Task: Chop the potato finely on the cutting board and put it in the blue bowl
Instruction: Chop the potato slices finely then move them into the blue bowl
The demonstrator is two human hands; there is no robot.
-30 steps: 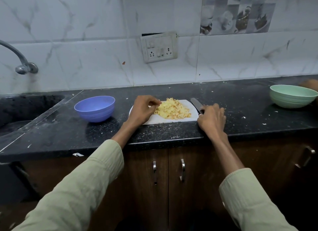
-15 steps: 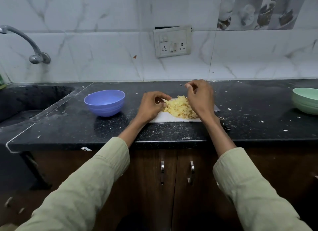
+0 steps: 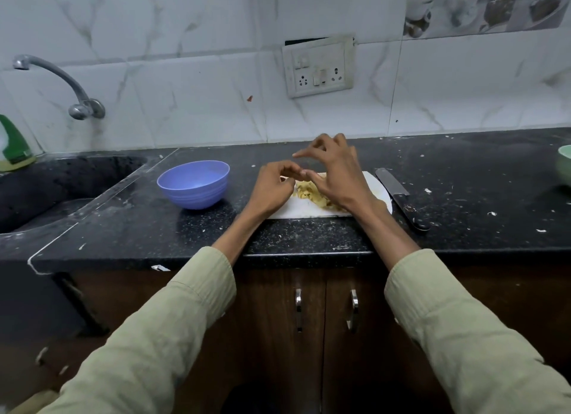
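The fingers (image 3: 312, 154) of the right hand (image 3: 336, 172) are spread apart and a little bent, and they hold nothing. The tips hang over the far side of the chopped potato (image 3: 307, 193). The left hand (image 3: 272, 188) has its fingers curled in, with the tips close to the right hand's thumb. I cannot tell if they pinch a bit of potato or are just curled.

The potato is a yellow pile in the middle of the white cutting board (image 3: 375, 186). It lies right under and between the two hands, and the right hand hides part of it. The board sits near the front edge of the counter (image 3: 309, 237). The blue bowl (image 3: 194, 183) stands just left of the board, close to the left hand, with nothing showing inside it. The knife (image 3: 398, 196) lies flat on the counter along the board's right edge, and no hand touches it.

The chopping looks done, so the next job is likely moving the pile. To do it well, cup both hands around the pile, squeeze softly, and lift it low across to the bowl so little bits do not drop.
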